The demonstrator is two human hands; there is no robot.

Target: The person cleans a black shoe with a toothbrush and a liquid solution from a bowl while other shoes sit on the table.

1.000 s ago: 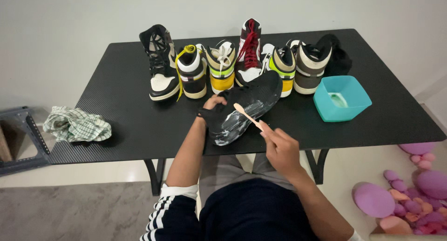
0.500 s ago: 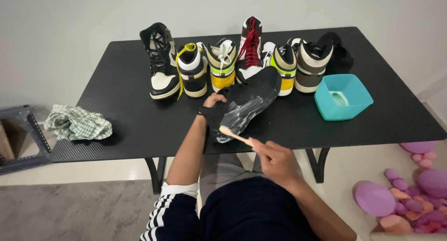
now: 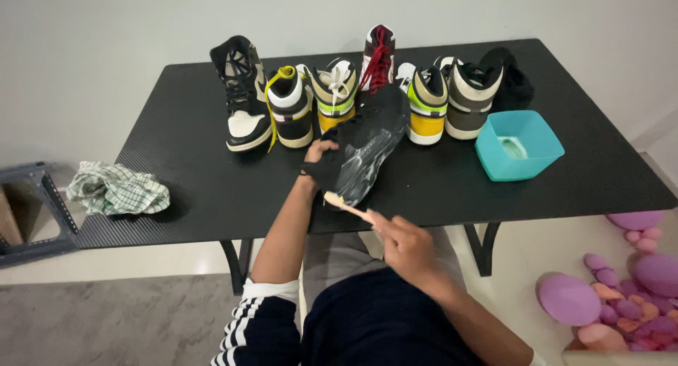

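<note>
Black shoe [image 3: 367, 143] lies sole-up near the desk's [image 3: 176, 189] front edge, its translucent sole glossy; the left hand [image 3: 319, 157] grips its heel end. The right hand [image 3: 406, 247], closed around a wooden brush [image 3: 347, 204], sets the brush head on the sole's near end. Behind stands a row of sneakers [image 3: 339, 97]; a teal tub [image 3: 519, 145] sits toward the right edge, a checked cloth [image 3: 116, 189] at the front left corner.
</note>
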